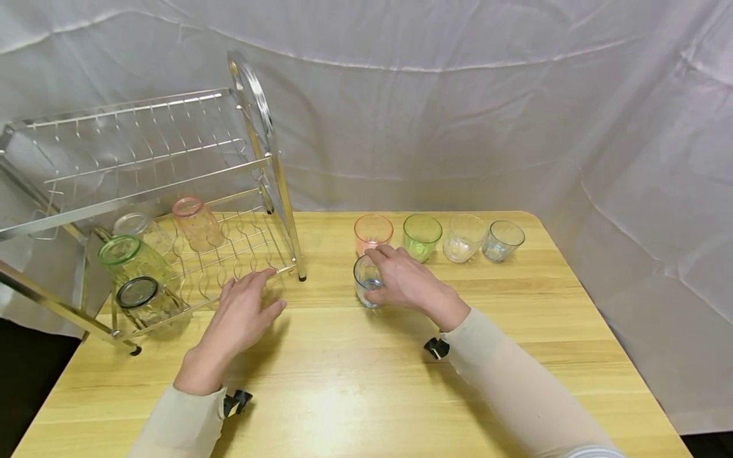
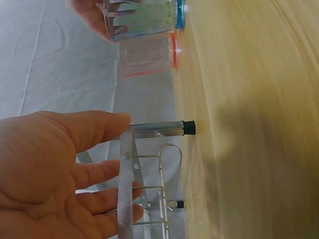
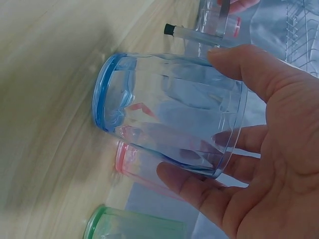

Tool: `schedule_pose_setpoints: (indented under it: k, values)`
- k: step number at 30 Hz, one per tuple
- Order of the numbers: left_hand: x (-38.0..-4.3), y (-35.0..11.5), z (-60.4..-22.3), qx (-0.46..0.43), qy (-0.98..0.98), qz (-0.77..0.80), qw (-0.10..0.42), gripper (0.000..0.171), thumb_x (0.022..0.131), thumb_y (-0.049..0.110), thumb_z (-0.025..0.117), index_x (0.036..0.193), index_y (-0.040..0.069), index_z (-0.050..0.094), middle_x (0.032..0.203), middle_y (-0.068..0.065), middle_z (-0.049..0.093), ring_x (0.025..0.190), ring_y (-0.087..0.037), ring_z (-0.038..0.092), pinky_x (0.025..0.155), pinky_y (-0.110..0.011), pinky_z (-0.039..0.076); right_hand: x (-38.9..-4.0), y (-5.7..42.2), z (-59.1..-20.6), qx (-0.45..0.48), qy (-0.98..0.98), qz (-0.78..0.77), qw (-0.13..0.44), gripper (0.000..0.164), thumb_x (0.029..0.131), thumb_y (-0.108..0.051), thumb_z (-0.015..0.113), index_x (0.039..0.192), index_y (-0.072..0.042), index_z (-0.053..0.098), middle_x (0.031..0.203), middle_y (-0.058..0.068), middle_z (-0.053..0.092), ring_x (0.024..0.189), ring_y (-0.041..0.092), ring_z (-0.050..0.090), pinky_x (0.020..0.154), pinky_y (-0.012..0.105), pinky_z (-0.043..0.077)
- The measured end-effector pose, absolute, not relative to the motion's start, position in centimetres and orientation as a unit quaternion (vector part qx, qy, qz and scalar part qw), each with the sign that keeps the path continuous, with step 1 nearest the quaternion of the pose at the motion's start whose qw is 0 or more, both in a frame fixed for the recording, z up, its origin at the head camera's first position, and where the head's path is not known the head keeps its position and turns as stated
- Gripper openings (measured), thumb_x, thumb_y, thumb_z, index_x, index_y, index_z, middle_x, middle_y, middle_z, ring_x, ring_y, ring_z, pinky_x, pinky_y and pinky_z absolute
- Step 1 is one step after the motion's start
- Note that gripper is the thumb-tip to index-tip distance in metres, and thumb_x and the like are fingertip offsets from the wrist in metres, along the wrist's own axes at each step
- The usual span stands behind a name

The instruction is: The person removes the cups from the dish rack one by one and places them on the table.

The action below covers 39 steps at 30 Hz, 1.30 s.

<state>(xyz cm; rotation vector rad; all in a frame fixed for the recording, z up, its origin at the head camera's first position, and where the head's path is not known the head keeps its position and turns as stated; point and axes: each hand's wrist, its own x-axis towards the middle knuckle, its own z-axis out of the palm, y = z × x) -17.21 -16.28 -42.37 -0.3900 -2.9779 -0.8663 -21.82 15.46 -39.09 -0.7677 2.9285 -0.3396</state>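
A clear glass with a blue tint (image 1: 362, 294) stands upright on the table, and my right hand (image 1: 409, 283) holds it near the rim. In the right wrist view, thumb and fingers (image 3: 187, 186) sit on opposite sides of the blue glass (image 3: 144, 99), whose thick base is at the wood. My left hand (image 1: 243, 315) is at the front lower rail of a metal dish rack (image 1: 282, 213). Seen from the left wrist, its thumb tip meets the corner of the rail (image 2: 125, 194), and its extended fingers pass behind that rail.
Behind the blue glass stands a pink glass (image 1: 373, 229); rightward follow a green glass (image 1: 422, 238), a clear glass (image 1: 462, 242) and another bluish glass (image 1: 502, 242). Upside down on the rack's lower shelf are a pink glass (image 1: 200, 226), a clear, a green (image 1: 128, 261) and a dark glass (image 1: 149, 305).
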Motion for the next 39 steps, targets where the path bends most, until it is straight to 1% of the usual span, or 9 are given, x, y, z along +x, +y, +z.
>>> schedule_pose_setpoints:
  k: [6,12,18,22,25,28,31,35,39]
  values:
    - [-17.6,-16.3,-41.5,-0.127,-0.954,-0.269,-0.029,0.069,0.101,0.028,0.069,0.158,0.0,0.04,0.157,-0.031,0.046,0.146,-0.053,0.04,0.125,-0.072,0.013,-21.7,15.7,-39.1,-0.247,0.961,-0.114,0.05,0.085,0.089,-0.041,0.08,0.155,-0.001,0.045,0.157,0.023,0.049,0.148,0.036,0.047,0.127,0.057,0.031]
    - [-18.6,-16.9,-39.6,-0.111,-0.95,-0.282,-0.072,0.073,0.104,0.037,0.064,0.162,0.003,0.036,0.162,-0.03,0.039,0.147,-0.055,0.038,0.12,-0.072,0.03,-21.8,15.8,-39.2,-0.243,0.962,-0.116,0.053,0.086,0.089,-0.042,0.08,0.156,-0.001,0.044,0.159,0.023,0.048,0.149,0.037,0.046,0.127,0.057,0.031]
    - [-22.0,-19.3,-37.0,-0.078,-0.959,-0.263,-0.072,0.076,0.105,0.037,0.062,0.164,0.003,0.03,0.165,-0.035,0.03,0.147,-0.059,0.033,0.117,-0.077,0.028,-21.8,15.8,-39.2,-0.238,0.963,-0.114,0.056,0.087,0.089,-0.042,0.08,0.157,-0.002,0.043,0.16,0.023,0.046,0.149,0.038,0.045,0.128,0.055,0.03]
    - [-25.1,-21.2,-35.8,-0.049,-0.971,-0.23,-0.036,0.075,0.105,0.033,0.062,0.162,-0.003,0.029,0.163,-0.041,0.025,0.143,-0.064,0.031,0.114,-0.079,0.029,-21.8,15.9,-39.3,-0.233,0.964,-0.113,0.057,0.089,0.088,-0.041,0.081,0.158,-0.002,0.042,0.16,0.023,0.046,0.149,0.04,0.046,0.127,0.056,0.032]
    - [-27.1,-22.3,-35.5,-0.042,-0.977,-0.207,0.006,0.074,0.102,0.024,0.063,0.157,-0.013,0.03,0.158,-0.046,0.026,0.142,-0.066,0.029,0.117,-0.076,0.027,-21.8,15.9,-39.6,-0.235,0.964,-0.112,0.054,0.09,0.088,-0.042,0.081,0.158,-0.002,0.042,0.16,0.023,0.046,0.147,0.041,0.047,0.126,0.056,0.034]
    - [-28.7,-22.9,-35.3,-0.031,-0.98,-0.194,0.013,0.076,0.099,0.021,0.064,0.155,-0.016,0.028,0.155,-0.05,0.024,0.143,-0.068,0.022,0.119,-0.076,0.023,-21.7,15.9,-39.8,-0.238,0.963,-0.114,0.048,0.089,0.088,-0.042,0.08,0.158,-0.001,0.043,0.159,0.023,0.047,0.147,0.04,0.048,0.125,0.057,0.035]
    - [-30.0,-23.6,-35.3,-0.019,-0.985,-0.174,-0.008,0.078,0.099,0.024,0.066,0.154,-0.015,0.027,0.151,-0.051,0.025,0.139,-0.07,0.022,0.114,-0.081,0.027,-21.7,15.9,-39.8,-0.238,0.963,-0.114,0.048,0.088,0.088,-0.041,0.08,0.158,-0.002,0.042,0.159,0.023,0.047,0.147,0.039,0.047,0.126,0.057,0.034]
    - [-31.4,-24.7,-35.1,-0.015,-0.989,-0.141,-0.035,0.077,0.098,0.03,0.068,0.149,-0.015,0.032,0.142,-0.053,0.034,0.128,-0.074,0.03,0.104,-0.085,0.033,-21.6,15.8,-39.8,-0.238,0.962,-0.118,0.056,0.088,0.089,-0.041,0.08,0.158,-0.003,0.042,0.161,0.024,0.045,0.149,0.04,0.046,0.127,0.056,0.033]
    - [-32.3,-26.1,-34.8,-0.018,-0.989,-0.128,-0.069,0.084,0.098,0.036,0.069,0.157,-0.006,0.028,0.143,-0.052,0.037,0.126,-0.077,0.033,0.106,-0.085,0.031,-21.7,15.6,-39.7,-0.242,0.961,-0.119,0.057,0.087,0.089,-0.04,0.08,0.158,-0.003,0.042,0.16,0.024,0.045,0.149,0.039,0.045,0.127,0.056,0.033]
